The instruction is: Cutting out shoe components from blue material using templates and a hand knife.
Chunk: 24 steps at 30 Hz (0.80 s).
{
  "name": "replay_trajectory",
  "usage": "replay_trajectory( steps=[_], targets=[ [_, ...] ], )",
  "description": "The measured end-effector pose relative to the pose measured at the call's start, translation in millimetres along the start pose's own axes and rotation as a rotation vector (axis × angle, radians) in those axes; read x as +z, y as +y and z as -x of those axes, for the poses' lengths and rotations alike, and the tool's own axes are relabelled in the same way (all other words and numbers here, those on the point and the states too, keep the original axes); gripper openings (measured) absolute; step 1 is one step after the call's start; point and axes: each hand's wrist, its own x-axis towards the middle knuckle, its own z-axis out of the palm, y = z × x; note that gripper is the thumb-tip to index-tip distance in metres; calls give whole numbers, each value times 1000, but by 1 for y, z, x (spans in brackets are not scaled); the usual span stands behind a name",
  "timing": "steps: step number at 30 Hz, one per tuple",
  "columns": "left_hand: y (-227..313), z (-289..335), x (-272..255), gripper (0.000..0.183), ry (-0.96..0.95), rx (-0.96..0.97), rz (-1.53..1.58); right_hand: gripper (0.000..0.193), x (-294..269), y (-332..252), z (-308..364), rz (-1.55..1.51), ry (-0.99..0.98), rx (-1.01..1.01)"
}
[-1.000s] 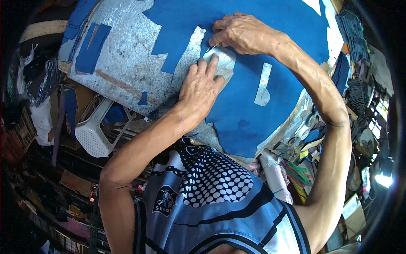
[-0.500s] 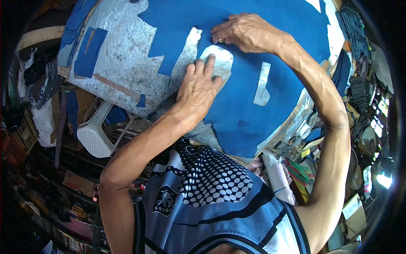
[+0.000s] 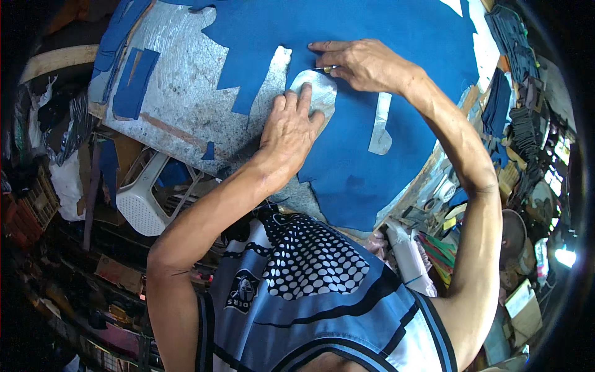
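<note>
A large blue sheet of leather-like material (image 3: 353,186) with cut, jagged edges lies over the worktable. My left hand (image 3: 288,127) rests on a pale, round-ended metal template (image 3: 319,87), its fingers stretched out and pressing it against the sheet. My right hand (image 3: 369,65) is closed around a small cutting knife (image 3: 330,69) with a yellowish handle. Its thin blade points left, beside the template's far rounded edge. The right index finger reaches out over the sheet. A second, narrow metal template (image 3: 381,127) with a rounded end lies to the right, below my right wrist.
The worn metal tabletop (image 3: 176,87) shows at the left, with blue offcuts (image 3: 135,84) on it. A white plastic stool (image 3: 142,204) stands below the table's left edge. Stacked dark pieces (image 3: 527,133) and clutter crowd the right side.
My right hand has moved slightly right and nearer to me, and more of the knife shows along the template's far edge. My left hand stays on the template, which shifts only slightly in view.
</note>
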Motion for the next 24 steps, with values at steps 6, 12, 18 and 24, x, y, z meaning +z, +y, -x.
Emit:
replay_trajectory(
  steps=[6, 12, 18, 24],
  targets=[
    [0, -8, -7, 64, -71, 8, -89, 30, 12, -18, 14, -17, 116, 205],
    [-2, -9, -6, 63, -36, 27, -87, 29, 23, -14, 22, -19, 216, 178],
    [-1, -9, -7, 62, -60, 9, -81, 29, 34, -16, 28, -68, 288, 193],
    [-1, -8, -5, 62, -29, 11, -69, 29, 38, -34, 43, -110, 286, 344]
  ],
)
